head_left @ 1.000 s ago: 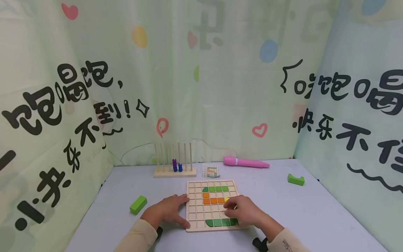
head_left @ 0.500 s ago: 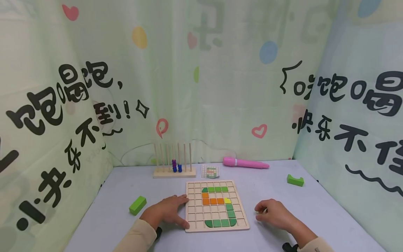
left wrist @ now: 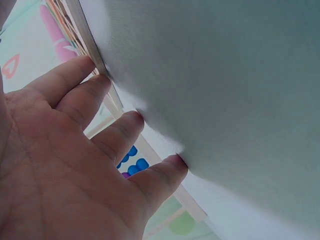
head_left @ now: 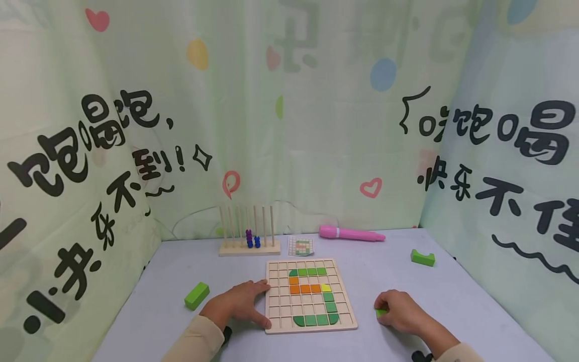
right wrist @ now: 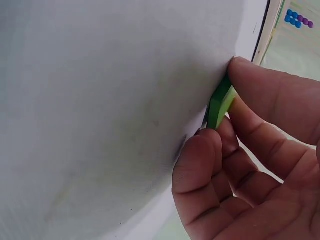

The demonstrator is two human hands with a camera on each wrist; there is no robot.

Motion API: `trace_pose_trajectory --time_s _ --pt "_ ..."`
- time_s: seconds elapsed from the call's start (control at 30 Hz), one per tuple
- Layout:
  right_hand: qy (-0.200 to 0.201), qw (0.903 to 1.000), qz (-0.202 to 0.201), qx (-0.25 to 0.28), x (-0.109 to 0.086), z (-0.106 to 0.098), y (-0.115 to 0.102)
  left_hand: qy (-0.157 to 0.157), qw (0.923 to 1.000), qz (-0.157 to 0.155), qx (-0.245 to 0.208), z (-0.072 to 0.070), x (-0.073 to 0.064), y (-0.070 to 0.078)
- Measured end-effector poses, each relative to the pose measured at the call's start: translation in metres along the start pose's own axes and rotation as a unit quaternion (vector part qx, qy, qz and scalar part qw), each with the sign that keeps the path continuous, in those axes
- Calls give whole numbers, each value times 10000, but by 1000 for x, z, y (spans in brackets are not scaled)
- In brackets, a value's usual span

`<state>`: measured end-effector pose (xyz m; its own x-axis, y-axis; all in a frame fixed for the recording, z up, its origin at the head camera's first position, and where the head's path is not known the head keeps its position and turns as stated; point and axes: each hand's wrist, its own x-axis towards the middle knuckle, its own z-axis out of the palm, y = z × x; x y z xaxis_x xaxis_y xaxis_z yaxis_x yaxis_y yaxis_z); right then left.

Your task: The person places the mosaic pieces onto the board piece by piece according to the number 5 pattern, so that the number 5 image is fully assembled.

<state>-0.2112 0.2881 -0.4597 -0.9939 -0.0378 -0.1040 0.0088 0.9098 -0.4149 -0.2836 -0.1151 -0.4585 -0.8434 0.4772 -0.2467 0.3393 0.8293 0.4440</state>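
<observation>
A square wooden grid board (head_left: 278, 301) lies on the table with tiles forming a bent line: a green row on top, orange tiles (head_left: 305, 289) and a yellow tile (head_left: 325, 288) across the middle, darker green tiles (head_left: 322, 320) down the right and along the bottom. My left hand (head_left: 237, 303) rests at the board's left edge, fingers spread and thumb by the near corner; its fingertips touch the edge in the left wrist view. To the right of the board, my right hand (head_left: 400, 311) pinches a flat green tile (right wrist: 220, 102) between thumb and fingers, low over the table.
A green block (head_left: 196, 295) lies left of my left hand. Behind the board stand a peg rack (head_left: 230, 247) with blue and purple beads, a small pattern card (head_left: 301, 246) and a pink pen-shaped toy (head_left: 353, 234). An arched green block (head_left: 422, 258) lies far right; printed curtains enclose the table.
My right hand has left the board's right side, uncovering the yellow and green tiles there. It has moved right and taken a green tile from the table. My left hand stays put.
</observation>
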Motion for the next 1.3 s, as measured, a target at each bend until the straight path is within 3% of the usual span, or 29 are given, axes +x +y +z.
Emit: trace_pose_trajectory --time_s 0.3,0.63,0.93,1.3 --pt "-57 9994 255 222 1 1 0 -20 10000 24 -65 2 -1 -1" --pt "-40 9973 -79 732 5 4 -10 8 10000 -7 51 3 -1 -4" --pt "-629 9804 -687 1738 16 8 -45 55 10000 -21 46 4 0 -3" --pt "-923 9713 -1272 1784 29 25 -95 75 10000 19 56 3 1 -3"
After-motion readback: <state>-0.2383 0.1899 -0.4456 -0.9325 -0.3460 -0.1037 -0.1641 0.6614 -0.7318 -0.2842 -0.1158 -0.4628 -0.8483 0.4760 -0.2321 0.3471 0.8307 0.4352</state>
